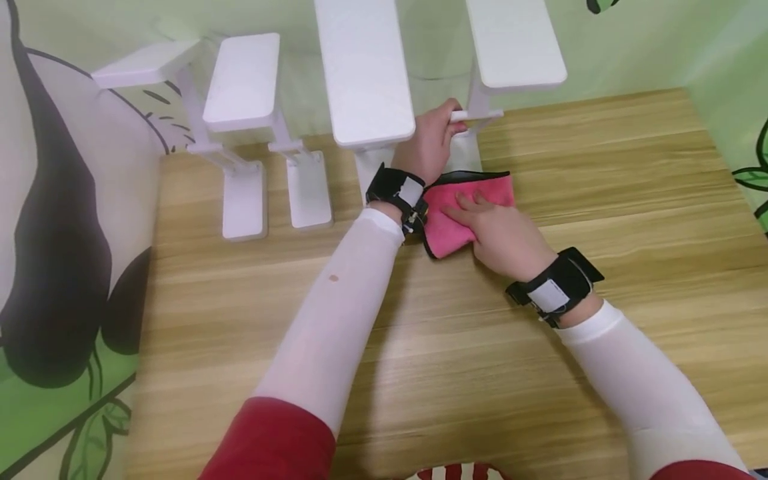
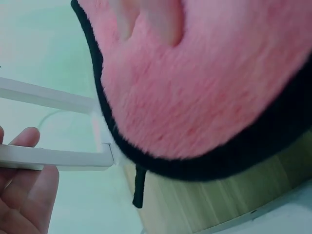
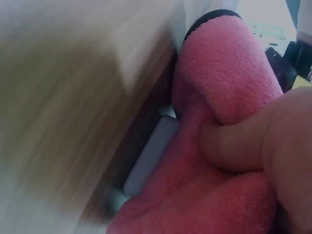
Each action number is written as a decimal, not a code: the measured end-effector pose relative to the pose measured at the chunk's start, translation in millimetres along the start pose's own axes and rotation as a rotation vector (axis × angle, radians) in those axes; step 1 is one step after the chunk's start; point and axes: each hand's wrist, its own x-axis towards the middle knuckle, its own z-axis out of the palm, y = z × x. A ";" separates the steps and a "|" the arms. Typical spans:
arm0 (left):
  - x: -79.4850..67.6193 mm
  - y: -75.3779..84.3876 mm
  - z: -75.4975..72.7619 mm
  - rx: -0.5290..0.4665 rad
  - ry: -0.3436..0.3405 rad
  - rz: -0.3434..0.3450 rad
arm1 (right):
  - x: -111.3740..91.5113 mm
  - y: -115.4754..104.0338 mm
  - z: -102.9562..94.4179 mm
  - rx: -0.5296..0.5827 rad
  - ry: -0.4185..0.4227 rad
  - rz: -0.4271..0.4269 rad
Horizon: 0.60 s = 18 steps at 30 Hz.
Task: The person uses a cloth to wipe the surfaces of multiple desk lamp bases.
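Note:
My left hand [image 1: 425,148] grips a thin white bar [image 2: 58,158] in the arm of the rightmost white folding stand [image 1: 517,43], its thumb and fingers around it in the left wrist view. A pink plush cloth [image 1: 443,230] with black edging lies over the near end of that stand's base. On the cloth rests my right hand [image 1: 510,240], fingers spread over its upper face. In the right wrist view the thumb [image 3: 234,144] sinks into a fold of it, holding the cloth. Below the cloth shows a grey-white block edge [image 3: 151,156].
Left of my hands stand more white folding stands: a large one [image 1: 365,70] with its plate close over the left hand, and two smaller ones [image 1: 243,80] [image 1: 150,63]. All are on a wood-grain table [image 1: 270,320] against a green painted wall [image 1: 624,47].

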 end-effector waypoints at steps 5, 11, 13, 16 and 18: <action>0.0 -0.2 -0.1 -0.007 -0.012 -0.007 | 25.0 15.1 -0.2 0.041 0.071 -0.006; 0.1 0.2 1.4 -0.014 -0.039 -0.032 | 60.5 34.2 0.8 0.058 0.096 0.051; 0.4 -0.1 1.4 -0.014 -0.037 -0.030 | 63.5 34.3 2.8 0.054 0.112 0.070; 1.0 -0.7 0.8 -0.018 -0.030 -0.021 | 55.5 28.9 5.9 0.056 0.125 0.095; 1.0 -0.5 0.2 -0.021 -0.029 -0.013 | 45.3 24.7 8.9 0.061 0.134 0.098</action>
